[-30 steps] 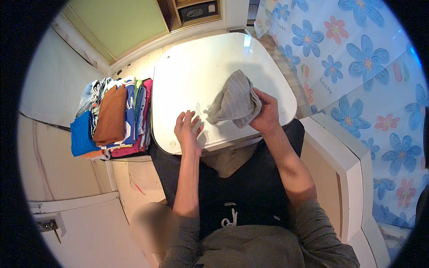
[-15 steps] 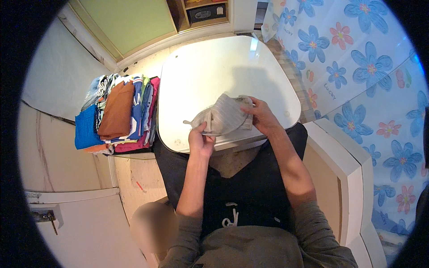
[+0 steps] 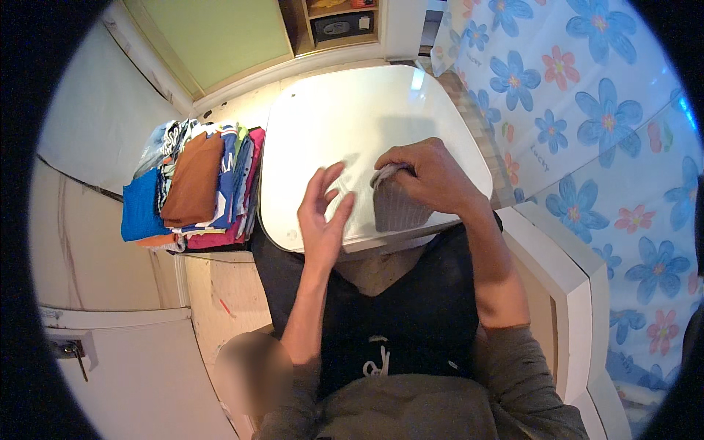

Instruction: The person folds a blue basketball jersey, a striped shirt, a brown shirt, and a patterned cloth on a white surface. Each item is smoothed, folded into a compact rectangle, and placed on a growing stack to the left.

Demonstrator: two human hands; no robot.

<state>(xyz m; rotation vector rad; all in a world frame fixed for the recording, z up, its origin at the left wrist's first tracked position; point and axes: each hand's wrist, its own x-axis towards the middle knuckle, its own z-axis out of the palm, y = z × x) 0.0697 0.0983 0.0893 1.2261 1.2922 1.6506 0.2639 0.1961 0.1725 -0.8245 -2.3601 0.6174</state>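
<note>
While the right hand (image 3: 433, 174) pinches that limp, grey-striped fabric bundle (image 3: 398, 207) up top, I'd bring the spread, empty left hand (image 3: 321, 220) in to steady its bottom.

hands (image 3: 321, 218) (image 3: 434, 174) 2 | grey striped cloth (image 3: 398, 207) — just 1 | white table (image 3: 330, 110) 1 | clothes pile (image 3: 192, 180) 1 | black box (image 3: 342, 28) — 1

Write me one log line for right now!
left hand: open, empty | right hand: gripping grey striped cloth | beneath: glossy white rounded-corner table | table's left: multicoloured folded-clothes stack
</note>
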